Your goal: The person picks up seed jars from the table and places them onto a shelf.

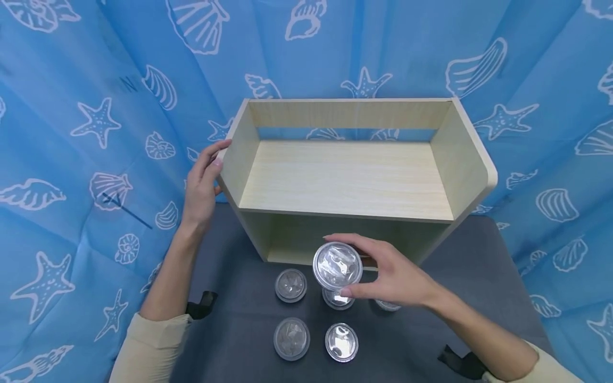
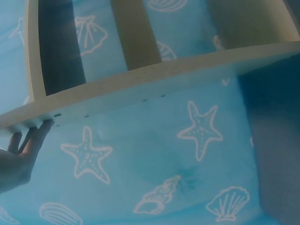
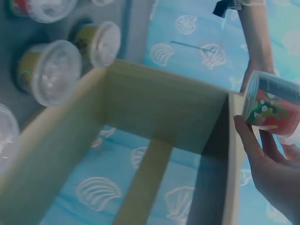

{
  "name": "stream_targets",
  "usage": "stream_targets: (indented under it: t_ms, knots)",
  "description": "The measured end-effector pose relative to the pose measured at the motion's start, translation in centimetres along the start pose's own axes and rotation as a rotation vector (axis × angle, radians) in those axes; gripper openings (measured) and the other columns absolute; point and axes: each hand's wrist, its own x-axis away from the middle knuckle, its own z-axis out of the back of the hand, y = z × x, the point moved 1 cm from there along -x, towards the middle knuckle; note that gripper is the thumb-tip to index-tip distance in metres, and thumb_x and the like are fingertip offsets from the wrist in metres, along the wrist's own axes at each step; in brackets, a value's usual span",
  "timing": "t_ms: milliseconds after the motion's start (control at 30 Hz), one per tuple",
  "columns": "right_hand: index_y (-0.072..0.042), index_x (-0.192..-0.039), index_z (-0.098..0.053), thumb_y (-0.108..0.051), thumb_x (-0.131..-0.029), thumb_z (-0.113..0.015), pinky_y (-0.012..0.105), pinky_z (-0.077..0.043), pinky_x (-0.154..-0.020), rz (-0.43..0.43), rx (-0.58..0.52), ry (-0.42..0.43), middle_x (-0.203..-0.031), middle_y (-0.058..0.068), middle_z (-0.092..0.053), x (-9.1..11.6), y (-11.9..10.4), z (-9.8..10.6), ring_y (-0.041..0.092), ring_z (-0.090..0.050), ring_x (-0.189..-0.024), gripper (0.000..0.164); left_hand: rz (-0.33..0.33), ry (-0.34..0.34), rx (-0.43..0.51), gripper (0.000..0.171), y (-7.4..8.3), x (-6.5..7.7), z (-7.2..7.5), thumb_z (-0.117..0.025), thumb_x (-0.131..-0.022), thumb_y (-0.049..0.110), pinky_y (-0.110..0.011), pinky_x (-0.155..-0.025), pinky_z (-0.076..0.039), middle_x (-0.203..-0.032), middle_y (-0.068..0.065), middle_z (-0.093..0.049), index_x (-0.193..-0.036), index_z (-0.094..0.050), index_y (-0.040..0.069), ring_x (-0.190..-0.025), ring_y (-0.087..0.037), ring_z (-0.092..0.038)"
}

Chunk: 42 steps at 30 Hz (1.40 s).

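My right hand (image 1: 395, 274) grips a round jar (image 1: 337, 265) with a clear lid, thumb on the near side and fingers round the far side. In the right wrist view this jar (image 3: 274, 110) shows a red label with green leaves. It is held up in front of the lower compartment of a pale wooden two-tier shelf (image 1: 345, 178). At the shelf's left end my left hand (image 1: 198, 186) rests on the side panel, thumb by its front edge. The left wrist view shows straight fingers (image 2: 35, 140) against the panel's outer face.
Several more clear-lidded jars stand on the dark grey table (image 1: 239, 330) before the shelf, among them a near left jar (image 1: 291, 339) and a near right jar (image 1: 341, 342). Behind and beside the table hangs a blue curtain (image 1: 119, 223) with white shells and starfish.
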Motion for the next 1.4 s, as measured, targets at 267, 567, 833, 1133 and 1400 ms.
stream_targets:
  t_ms: [267,567,833,1133,1400]
  knots:
    - [-0.015,-0.146,-0.047,-0.016,-0.081,-0.083,0.032,-0.049,-0.098,0.014,0.047,0.008,-0.131,-0.005,-0.06,-2.8,-1.8,0.6,0.014,-0.059,-0.117,0.075,-0.003,-0.001,0.013,0.043,0.0,0.2,0.1,-0.039,-0.106,0.031,-0.065,-0.094,-0.04,-0.145,-0.007,-0.047,-0.145,-0.051,0.017,-0.119,-0.025,-0.048]
    - [-0.015,-0.147,-0.046,-0.013,-0.084,-0.08,0.035,-0.051,-0.095,0.0,0.018,0.019,-0.133,0.0,-0.057,-5.7,-2.6,1.7,0.016,-0.059,-0.116,0.072,-0.008,-0.023,0.015,0.044,0.1,-0.1,-0.1,-0.037,-0.106,0.03,-0.066,-0.093,-0.041,-0.147,-0.005,-0.045,-0.147,-0.048,0.018,-0.121,-0.028,-0.048]
    - [-0.018,-0.147,-0.046,-0.01,-0.085,-0.079,0.038,-0.051,-0.095,-0.041,-0.025,0.054,-0.135,0.002,-0.054,-8.6,-3.0,2.7,0.019,-0.059,-0.117,0.071,0.007,-0.036,0.031,0.044,0.2,-0.4,-0.1,-0.037,-0.105,0.03,-0.064,-0.093,-0.039,-0.145,-0.006,-0.045,-0.146,-0.048,0.018,-0.121,-0.027,-0.047]
    - [-0.014,-0.149,-0.045,-0.01,-0.085,-0.079,0.036,-0.051,-0.094,-0.075,-0.068,0.132,-0.137,0.006,-0.052,-11.5,-2.7,3.2,0.023,-0.059,-0.117,0.073,0.014,-0.027,0.02,0.044,0.0,-0.3,-0.3,-0.034,-0.105,0.031,-0.058,-0.088,-0.037,-0.148,-0.002,-0.042,-0.145,-0.049,0.02,-0.122,-0.025,-0.043]
    - [-0.017,-0.148,-0.046,-0.012,-0.085,-0.078,0.037,-0.05,-0.092,-0.097,-0.156,0.205,-0.131,0.009,-0.054,-13.7,-2.1,3.5,0.025,-0.062,-0.113,0.071,0.018,-0.039,0.031,0.045,0.0,-0.3,-0.2,-0.033,-0.105,0.03,-0.053,-0.085,-0.035,-0.147,-0.005,-0.042,-0.146,-0.047,0.02,-0.119,-0.026,-0.042]
